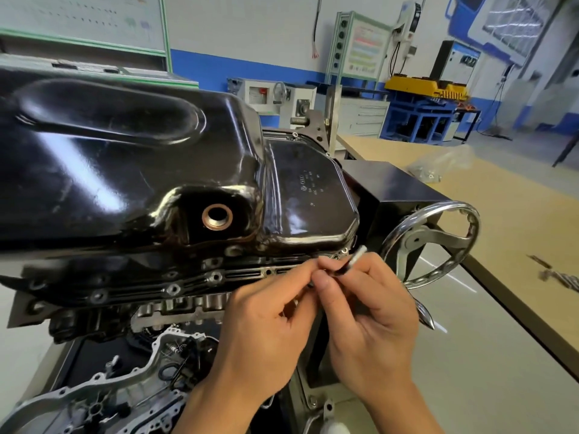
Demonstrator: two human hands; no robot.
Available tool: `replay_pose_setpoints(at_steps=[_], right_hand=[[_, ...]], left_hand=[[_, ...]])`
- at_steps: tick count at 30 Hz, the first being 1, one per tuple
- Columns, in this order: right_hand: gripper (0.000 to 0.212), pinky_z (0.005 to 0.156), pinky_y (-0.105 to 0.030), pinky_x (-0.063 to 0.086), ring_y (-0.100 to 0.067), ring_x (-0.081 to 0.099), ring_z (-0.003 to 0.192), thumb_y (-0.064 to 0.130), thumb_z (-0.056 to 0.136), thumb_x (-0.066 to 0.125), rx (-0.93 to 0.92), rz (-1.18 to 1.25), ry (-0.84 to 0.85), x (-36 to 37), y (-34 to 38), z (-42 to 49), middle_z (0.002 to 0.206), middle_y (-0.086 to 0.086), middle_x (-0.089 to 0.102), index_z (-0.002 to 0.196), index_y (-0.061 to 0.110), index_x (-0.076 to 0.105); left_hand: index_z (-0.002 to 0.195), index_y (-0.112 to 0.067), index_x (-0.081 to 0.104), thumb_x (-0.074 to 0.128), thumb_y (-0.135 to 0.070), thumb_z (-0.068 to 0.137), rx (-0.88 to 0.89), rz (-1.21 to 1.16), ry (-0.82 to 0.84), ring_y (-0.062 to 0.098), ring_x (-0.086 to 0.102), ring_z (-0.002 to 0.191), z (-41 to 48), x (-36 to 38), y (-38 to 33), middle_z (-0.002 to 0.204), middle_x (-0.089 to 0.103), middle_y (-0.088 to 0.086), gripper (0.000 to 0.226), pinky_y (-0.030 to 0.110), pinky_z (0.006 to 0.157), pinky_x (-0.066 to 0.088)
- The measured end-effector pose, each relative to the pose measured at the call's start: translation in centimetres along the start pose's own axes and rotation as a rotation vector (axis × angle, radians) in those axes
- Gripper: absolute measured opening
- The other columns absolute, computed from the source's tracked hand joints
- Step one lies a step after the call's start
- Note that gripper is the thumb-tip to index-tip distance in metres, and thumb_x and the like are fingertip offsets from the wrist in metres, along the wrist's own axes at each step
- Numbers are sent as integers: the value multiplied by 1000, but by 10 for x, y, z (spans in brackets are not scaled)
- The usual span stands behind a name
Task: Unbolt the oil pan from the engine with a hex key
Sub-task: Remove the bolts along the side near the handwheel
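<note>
The oil pan [125, 170] is seated on the engine [175, 305], at the far left. At its near right flange corner the hands are brought together. The hex key [352, 261] is pinched by the right hand [372, 314], fingers curled. Its lower end is pinched by the left hand [266, 327].

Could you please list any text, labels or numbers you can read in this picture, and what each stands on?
No text is legible.
Stamped marks on the oil pan: too blurred to read.
Display board by the wall: print too small.
Whiteboard: marks too faint.
</note>
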State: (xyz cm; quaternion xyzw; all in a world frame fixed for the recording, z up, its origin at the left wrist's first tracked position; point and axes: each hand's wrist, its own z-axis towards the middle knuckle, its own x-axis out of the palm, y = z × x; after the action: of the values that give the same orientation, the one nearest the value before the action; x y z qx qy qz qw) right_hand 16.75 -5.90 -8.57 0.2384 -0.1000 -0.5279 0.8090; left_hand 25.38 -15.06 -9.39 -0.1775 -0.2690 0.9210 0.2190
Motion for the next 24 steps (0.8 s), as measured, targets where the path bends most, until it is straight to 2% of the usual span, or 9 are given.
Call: replay_pose_setpoints(at_steps=[2,4,8,11,14,18,20,22,24], right_hand=[[24,75,-15,46,-10,62,84,12,93,65,6,14,23,-2,0,0,90,7,63,114,20,71],[27,77,-17,47,-13,62,87,13,95,62,16,15,54,-4,-1,0,94,3,62,119,23,69],[21,76,-19,48,-16,62,85,16,93,65,59,39,39,-9,-4,1,95,-1,63,113,15,71],[14,71,-19,47,-15,63,77,18,84,77,25,1,-67,-12,-4,4,85,0,68,98,15,74],[10,69,-18,47,-12,64,72,17,82,81,-8,-5,-140,-14,-5,4,79,6,69,88,16,74],[10,69,-17,48,-9,65,72,13,81,82,-4,29,-155,-12,-5,3,77,6,69,86,13,73],[9,69,-19,48,-11,65,72,11,82,81,26,82,-104,-12,-3,3,77,3,69,87,12,74],[8,69,-20,49,-12,65,73,8,82,80,71,151,-27,-14,-1,3,80,4,70,86,13,75],[9,68,-20,48,-10,63,73,9,85,77,88,176,48,-15,0,2,81,9,68,91,15,77]], left_hand=[[127,-20,69,58,-20,97,8,2,15,-12,57,66,2,2,0,77,56,-34,31,3,62,42],[124,-20,71,58,-18,98,10,-9,21,-10,61,71,5,3,0,83,61,-32,29,4,65,45],[115,-27,73,62,-17,96,8,-31,1,-5,68,78,10,5,-2,92,71,-24,24,11,66,52],[105,-28,76,66,-20,94,-30,-17,-11,2,69,72,9,10,-3,85,72,-21,18,22,60,55],[98,-27,76,66,-26,92,-33,-3,-70,6,66,64,9,15,-5,74,69,-18,11,22,53,52],[93,-22,77,69,-25,90,-59,6,-120,6,62,56,6,18,-8,64,64,-15,9,17,51,48],[96,-20,77,69,-24,89,-65,7,-124,6,61,53,5,17,-9,62,64,-14,12,15,51,47],[108,-23,74,67,-24,87,-79,-17,-102,7,62,53,3,14,-11,63,67,-9,22,18,51,50],[120,-27,69,66,-23,87,-80,-36,-68,5,58,49,3,9,-11,61,65,-8,34,14,49,46]])
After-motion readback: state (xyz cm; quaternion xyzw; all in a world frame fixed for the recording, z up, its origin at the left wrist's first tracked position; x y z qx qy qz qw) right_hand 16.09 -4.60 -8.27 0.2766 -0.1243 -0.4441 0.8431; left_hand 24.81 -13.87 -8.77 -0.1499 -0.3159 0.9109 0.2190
